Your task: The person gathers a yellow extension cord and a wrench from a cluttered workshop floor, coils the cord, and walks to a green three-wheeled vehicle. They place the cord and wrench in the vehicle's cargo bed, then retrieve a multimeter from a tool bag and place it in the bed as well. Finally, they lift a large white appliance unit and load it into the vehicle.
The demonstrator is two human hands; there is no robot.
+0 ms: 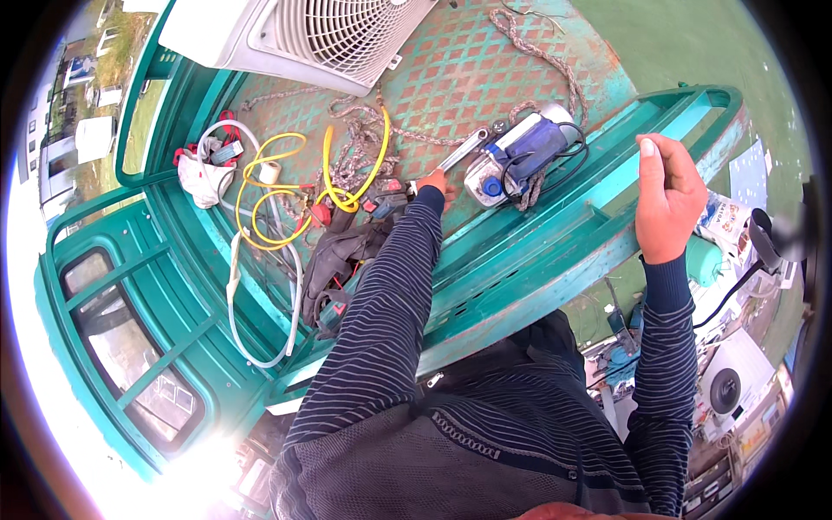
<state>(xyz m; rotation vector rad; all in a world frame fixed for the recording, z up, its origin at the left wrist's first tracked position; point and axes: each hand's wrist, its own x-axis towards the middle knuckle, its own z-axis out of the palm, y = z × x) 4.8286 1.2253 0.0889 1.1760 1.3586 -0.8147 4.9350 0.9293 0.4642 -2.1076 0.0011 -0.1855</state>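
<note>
My left hand [436, 185] reaches into the green truck bed. Its fingers are closed around the near end of a silver wrench [462, 150], whose round head points away to the right. Right beside that head lies a blue and silver pump [530, 154] with a black cord. Just left of the hand is a dark tool bag [347, 251] with tools poking out, partly covered by my forearm. My right hand [669, 199] is raised at the bed's side rail, fingers curled into a fist with the thumb up; nothing shows in it.
A white air conditioner outdoor unit [321, 39] stands at the far end of the rusty bed floor [451, 78]. Yellow hose [260, 178], rope [555, 61] and a white bag [206, 178] lie about. The green side rail [555, 269] runs before me; clutter fills the lower right.
</note>
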